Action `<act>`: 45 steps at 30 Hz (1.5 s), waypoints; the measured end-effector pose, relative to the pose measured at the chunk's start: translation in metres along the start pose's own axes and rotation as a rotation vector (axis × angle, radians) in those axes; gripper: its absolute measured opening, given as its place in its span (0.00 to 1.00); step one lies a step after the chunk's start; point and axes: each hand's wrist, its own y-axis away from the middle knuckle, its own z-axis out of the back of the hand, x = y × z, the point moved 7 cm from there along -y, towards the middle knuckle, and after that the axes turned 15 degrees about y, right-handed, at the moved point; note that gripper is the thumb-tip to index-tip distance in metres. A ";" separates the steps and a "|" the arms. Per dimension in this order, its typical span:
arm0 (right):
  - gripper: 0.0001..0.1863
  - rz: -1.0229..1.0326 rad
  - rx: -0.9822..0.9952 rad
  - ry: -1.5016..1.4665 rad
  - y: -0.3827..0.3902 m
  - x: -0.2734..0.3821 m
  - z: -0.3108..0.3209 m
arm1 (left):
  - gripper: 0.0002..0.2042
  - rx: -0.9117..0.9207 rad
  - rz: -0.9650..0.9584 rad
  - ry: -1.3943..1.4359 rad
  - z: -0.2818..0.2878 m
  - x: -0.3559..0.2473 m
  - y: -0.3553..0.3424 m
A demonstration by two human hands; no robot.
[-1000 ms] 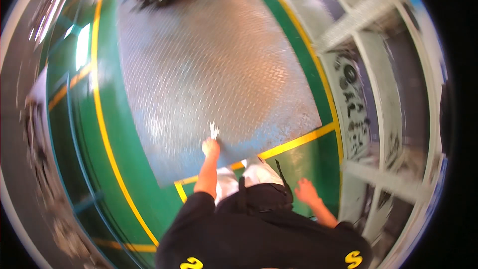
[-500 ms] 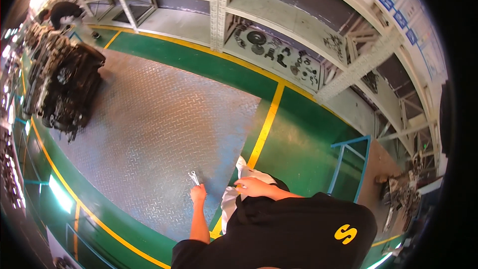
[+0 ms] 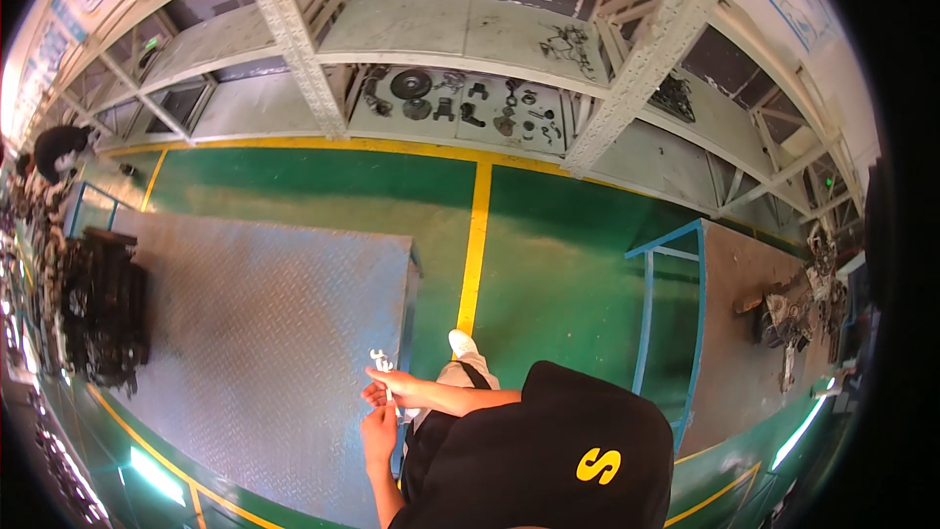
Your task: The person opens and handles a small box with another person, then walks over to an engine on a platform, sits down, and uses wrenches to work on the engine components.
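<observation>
The left hand (image 3: 379,431) is closed around the lower end of the wrenches (image 3: 381,362), whose heads point away from the body above the near right corner of the counter (image 3: 264,304). The right hand (image 3: 397,388) is partly curled across their shafts; whether it grips them I cannot tell. A dark engine (image 3: 103,313) stands at the counter's left end, and parts lie on the shelf (image 3: 392,130) beyond.
</observation>
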 end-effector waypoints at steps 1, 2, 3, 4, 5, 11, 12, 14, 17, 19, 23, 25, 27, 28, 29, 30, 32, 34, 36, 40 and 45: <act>0.25 0.057 0.065 -0.175 0.000 0.012 0.023 | 0.21 -0.048 0.049 0.020 -0.001 -0.004 -0.004; 0.26 0.110 0.136 -0.349 0.012 0.029 0.032 | 0.21 -0.028 0.044 0.000 -0.005 -0.013 -0.012; 0.26 0.095 0.064 -0.413 0.023 0.042 0.054 | 0.23 -0.052 0.035 0.042 -0.005 -0.022 -0.020; 0.26 0.194 0.054 -0.346 0.044 0.066 0.071 | 0.24 -0.079 0.029 0.085 -0.005 -0.029 -0.025; 0.24 0.212 0.034 -0.231 0.066 0.084 0.088 | 0.25 -0.103 0.112 0.235 -0.012 -0.020 -0.037; 0.14 0.457 -0.224 0.558 0.150 0.160 0.118 | 0.21 0.201 0.315 0.740 -0.097 -0.116 -0.089; 0.16 0.648 -0.309 0.736 0.158 0.175 0.110 | 0.21 0.215 0.332 0.806 -0.109 -0.123 -0.092; 0.22 0.647 -0.329 0.792 0.167 0.177 0.105 | 0.19 0.173 0.399 0.851 -0.133 -0.132 -0.094; 0.26 0.661 -0.362 0.662 0.182 0.178 0.110 | 0.18 0.192 0.474 1.036 -0.169 -0.134 -0.090; 0.24 0.581 -0.440 0.830 0.172 0.164 0.136 | 0.18 0.196 0.541 1.109 -0.180 -0.130 -0.095; 0.22 0.585 -0.158 1.020 0.152 0.166 0.091 | 0.20 0.126 0.561 1.298 -0.159 -0.089 -0.092; 0.22 0.658 -0.063 1.125 0.146 0.172 0.076 | 0.19 -0.110 0.581 1.413 -0.150 -0.078 -0.087; 0.24 0.758 0.009 1.479 0.150 0.169 0.052 | 0.17 -0.156 0.586 1.573 -0.156 -0.051 -0.082; 0.24 0.764 0.032 1.487 0.148 0.170 0.046 | 0.17 -0.173 0.572 1.585 -0.153 -0.048 -0.077; 0.25 0.768 0.080 1.635 0.145 0.168 0.036 | 0.16 -0.260 0.518 1.625 -0.147 -0.044 -0.074; 0.25 0.770 0.128 1.782 0.142 0.164 0.027 | 0.15 -0.345 0.464 1.663 -0.140 -0.039 -0.069; 0.24 0.737 0.184 1.853 0.137 0.157 0.007 | 0.14 -0.342 0.431 1.705 -0.138 -0.009 -0.071; 0.19 0.665 0.230 2.037 0.130 0.144 -0.007 | 0.13 -0.328 0.464 1.781 -0.137 0.004 -0.066; 0.15 0.663 0.287 2.071 0.115 0.129 -0.012 | 0.14 -0.407 0.451 1.792 -0.130 0.011 -0.061; 0.13 0.738 0.321 2.116 0.104 0.108 -0.034 | 0.13 -0.380 0.355 1.880 -0.113 0.028 -0.053; 0.11 0.776 0.330 2.166 0.095 0.087 -0.053 | 0.13 -0.463 0.344 1.821 -0.088 0.038 -0.041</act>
